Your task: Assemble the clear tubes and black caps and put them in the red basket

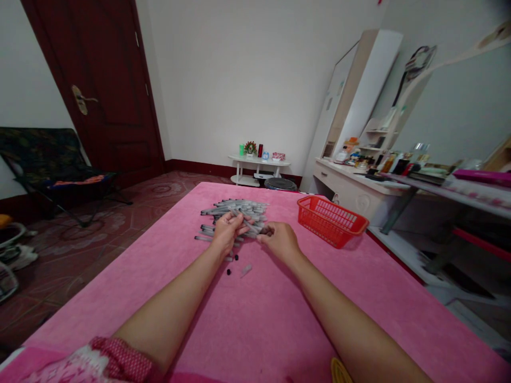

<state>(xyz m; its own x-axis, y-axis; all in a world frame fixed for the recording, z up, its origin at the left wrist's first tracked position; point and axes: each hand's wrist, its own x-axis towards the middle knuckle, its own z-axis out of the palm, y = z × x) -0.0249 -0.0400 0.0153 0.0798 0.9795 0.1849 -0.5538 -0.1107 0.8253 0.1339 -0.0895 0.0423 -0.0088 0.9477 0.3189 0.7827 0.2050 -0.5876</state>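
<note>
A pile of grey, see-through pens with dark ends (217, 204) lies on the pink-covered table (255, 319). At the near side of the pile, my left hand (227, 230) pinches a pen (250, 225) between thumb and fingers. My right hand (282, 242) has its fingers closed around the other end of that pen, and its fingertips are partly hidden. Two small black pieces (229, 272) and a short clear piece like a cap (246, 270) are on the cloth just in front of the pens.
A red plastic basket (333, 222) stands to the right of my right hand. Something yellow and coiled (340, 371) shows at the near edge. Beyond the table are a small white stand (259, 159), a folding chair (51, 165) and a cluttered dressing table (359, 178).
</note>
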